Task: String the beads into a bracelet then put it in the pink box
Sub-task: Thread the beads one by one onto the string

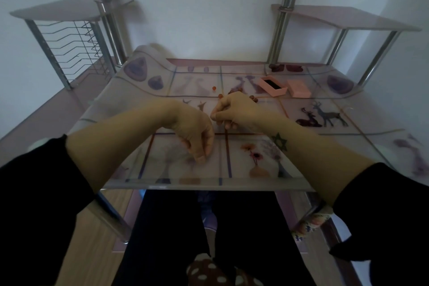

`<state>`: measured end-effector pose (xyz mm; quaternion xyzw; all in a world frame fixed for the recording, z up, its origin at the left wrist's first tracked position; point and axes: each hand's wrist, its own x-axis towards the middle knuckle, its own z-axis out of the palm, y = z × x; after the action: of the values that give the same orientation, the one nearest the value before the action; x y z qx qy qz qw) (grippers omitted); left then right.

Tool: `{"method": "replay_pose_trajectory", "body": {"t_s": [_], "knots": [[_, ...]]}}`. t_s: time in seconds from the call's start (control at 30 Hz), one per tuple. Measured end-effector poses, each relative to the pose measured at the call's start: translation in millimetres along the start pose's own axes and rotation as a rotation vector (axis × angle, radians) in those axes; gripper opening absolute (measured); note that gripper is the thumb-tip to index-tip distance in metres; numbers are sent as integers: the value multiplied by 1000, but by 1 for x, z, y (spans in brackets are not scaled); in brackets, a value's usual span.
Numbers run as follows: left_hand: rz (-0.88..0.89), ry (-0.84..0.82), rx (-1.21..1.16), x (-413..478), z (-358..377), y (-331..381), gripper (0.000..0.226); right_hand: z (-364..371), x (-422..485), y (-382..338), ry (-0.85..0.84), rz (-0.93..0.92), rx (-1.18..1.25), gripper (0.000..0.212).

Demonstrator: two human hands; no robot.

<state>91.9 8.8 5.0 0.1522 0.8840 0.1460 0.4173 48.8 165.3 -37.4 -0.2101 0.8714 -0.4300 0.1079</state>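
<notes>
Nearest the front edge of the bench, the left hand is bent down at the wrist with its fingers curled and the tips on the patterned top. My guess is it's anchoring a cord end, but no cord shows up, so honestly I can't tell if it's got hold of anything. Just past it, the right hand has thumb and fingertips drawn into a pinch. It looks like a threading posture, though whatever's in there is too small and blurry to call. The loose beads are scattered right behind that hand, handy for grabbing one at a time. Further back on the right, the pink box lies open with only its dark lining inside and no bracelet yet. Its lid is parked just beside it, so it's ready for the drop-in.
</notes>
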Motion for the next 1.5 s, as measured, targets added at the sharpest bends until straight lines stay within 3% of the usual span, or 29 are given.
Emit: {"method": "replay_pose_trajectory", "body": {"t_s": [0.33,0.43,0.57,0.77,1.23,1.5], "knots": [[-9,1,-89,3,-7,2,13,-3,3,-2,37,11,61,3],[9,130,-164,4,-16,-4,12,-5,5,-2,68,64,205,4],[61,366,-443,12,-26,-15,13,-9,8,-3,140,93,279,8],[83,540,-834,29,-35,-23,10,-15,12,-8,222,69,307,8],[189,367,-1468,57,-55,-35,17,-12,39,12,413,-34,210,7],[223,294,-1634,64,-57,-50,14,-9,45,17,455,-80,122,9]]}}
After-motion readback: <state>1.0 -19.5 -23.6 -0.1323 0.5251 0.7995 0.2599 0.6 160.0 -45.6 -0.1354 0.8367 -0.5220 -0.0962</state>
